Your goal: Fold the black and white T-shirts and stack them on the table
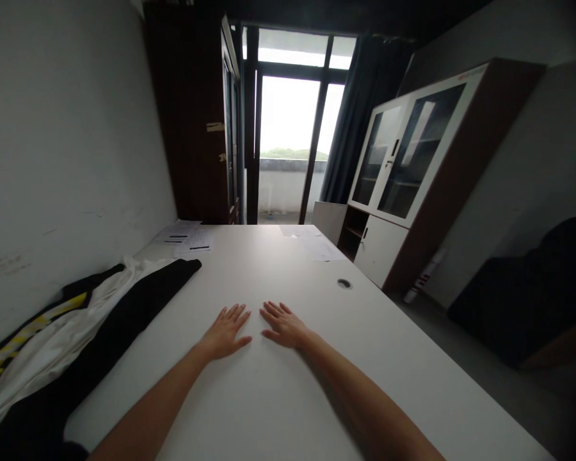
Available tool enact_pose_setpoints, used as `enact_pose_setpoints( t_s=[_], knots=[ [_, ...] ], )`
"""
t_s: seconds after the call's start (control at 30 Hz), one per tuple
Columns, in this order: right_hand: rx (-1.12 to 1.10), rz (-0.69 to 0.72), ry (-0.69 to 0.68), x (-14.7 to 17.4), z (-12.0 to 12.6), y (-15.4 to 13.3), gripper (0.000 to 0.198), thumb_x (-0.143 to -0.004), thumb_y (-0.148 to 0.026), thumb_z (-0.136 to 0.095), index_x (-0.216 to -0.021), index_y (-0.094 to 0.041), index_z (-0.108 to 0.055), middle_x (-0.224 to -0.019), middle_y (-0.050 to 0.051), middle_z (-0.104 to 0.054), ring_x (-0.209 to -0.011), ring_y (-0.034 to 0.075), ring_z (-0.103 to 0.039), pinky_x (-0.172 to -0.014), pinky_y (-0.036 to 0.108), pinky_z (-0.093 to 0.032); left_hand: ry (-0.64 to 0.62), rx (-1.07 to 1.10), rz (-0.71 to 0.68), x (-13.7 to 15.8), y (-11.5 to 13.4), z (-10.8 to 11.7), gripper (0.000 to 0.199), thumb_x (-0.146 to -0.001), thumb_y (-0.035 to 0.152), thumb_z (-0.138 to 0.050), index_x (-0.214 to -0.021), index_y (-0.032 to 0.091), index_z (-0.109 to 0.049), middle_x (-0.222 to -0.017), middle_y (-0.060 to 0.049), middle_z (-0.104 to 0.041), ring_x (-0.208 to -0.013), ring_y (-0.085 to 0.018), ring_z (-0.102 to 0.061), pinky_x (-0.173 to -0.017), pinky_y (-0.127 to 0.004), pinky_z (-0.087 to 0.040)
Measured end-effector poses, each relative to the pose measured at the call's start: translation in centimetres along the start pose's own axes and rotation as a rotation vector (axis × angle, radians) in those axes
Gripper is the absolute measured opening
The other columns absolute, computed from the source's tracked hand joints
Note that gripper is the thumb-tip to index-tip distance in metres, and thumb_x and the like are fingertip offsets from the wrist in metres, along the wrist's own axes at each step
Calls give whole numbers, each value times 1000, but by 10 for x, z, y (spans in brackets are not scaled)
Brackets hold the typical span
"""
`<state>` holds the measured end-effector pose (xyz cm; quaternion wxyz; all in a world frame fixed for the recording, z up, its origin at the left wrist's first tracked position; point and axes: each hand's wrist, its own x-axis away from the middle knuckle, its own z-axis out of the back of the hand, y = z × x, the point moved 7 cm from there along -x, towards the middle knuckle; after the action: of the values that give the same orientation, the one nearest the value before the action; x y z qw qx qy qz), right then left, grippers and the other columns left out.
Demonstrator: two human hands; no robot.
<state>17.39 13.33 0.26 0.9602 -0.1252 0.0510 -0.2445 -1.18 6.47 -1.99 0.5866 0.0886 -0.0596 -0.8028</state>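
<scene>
on the white table (264, 266), my left hand (224, 334) and right hand (284, 325) are lying palm-down, open, gripping nothing. along the table's left side, garments (106, 339) are resting; i'm seemingly pausing, and grasping would call for lifting a palm.

Palm-down, the left fingers (240, 322) and right fingers (271, 318) lie spread.

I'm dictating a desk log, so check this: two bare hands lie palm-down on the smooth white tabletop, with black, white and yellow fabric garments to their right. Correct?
The side is wrong: the head view shows the black, white and yellow fabric garments to the left. The bare left hand and bare right hand do lie palm-down on the smooth white tabletop.
</scene>
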Motion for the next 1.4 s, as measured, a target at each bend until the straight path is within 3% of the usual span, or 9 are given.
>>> enact_pose_setpoints(
  t_s=[0.8,0.9,1.03,1.13,1.23,1.4],
  knots=[
    [-24,13,66,4,3,2,68,-101,-60,-46,-159,-27,-37,-166,10,-28,-154,27,-25,-125,53,-17,37,32,3,1,-2,5,70,-98,64,-46,-161,34,-32,-170,-5,-22,-157,-29,-17,-126,-53,-11],
    [-28,19,81,4,4,2,66,-101,-58,-47,-158,-27,-40,-165,10,-31,-154,27,-26,-125,53,-18,68,51,9,1,-2,7,63,-100,57,-47,-158,33,-38,-168,-4,-29,-155,-28,-23,-126,-52,-14],
    [-41,10,110,2,5,5,62,-100,-55,-48,-155,-26,-45,-163,10,-36,-152,27,-31,-125,52,-20,168,82,52,1,-8,19,46,-100,44,-50,-143,30,-59,-158,-4,-47,-149,-27,-36,-125,-50,-20],
    [-56,13,128,2,4,6,60,-100,-53,-51,-154,-27,-48,-162,10,-39,-151,27,-33,-124,52,-22,304,59,181,3,-32,41,36,-98,37,-49,-126,28,-71,-150,-4,-56,-146,-28,-39,-124,-51,-22],
    [-61,19,145,3,3,9,58,-100,-51,-51,-152,-27,-50,-161,10,-41,-150,27,-35,-124,52,-24,469,-43,411,21,-78,73,35,-97,33,-48,-119,23,-73,-147,-8,-57,-143,-30,-41,-121,-50,-27],
    [-73,18,187,4,3,11,54,-100,-49,-50,-149,-28,-53,-158,10,-44,-148,28,-38,-123,52,-26,549,-269,809,101,-169,118,47,-93,33,-49,-134,14,-62,-152,-20,-48,-141,-39,-38,-113,-56,-32]
  ],
)
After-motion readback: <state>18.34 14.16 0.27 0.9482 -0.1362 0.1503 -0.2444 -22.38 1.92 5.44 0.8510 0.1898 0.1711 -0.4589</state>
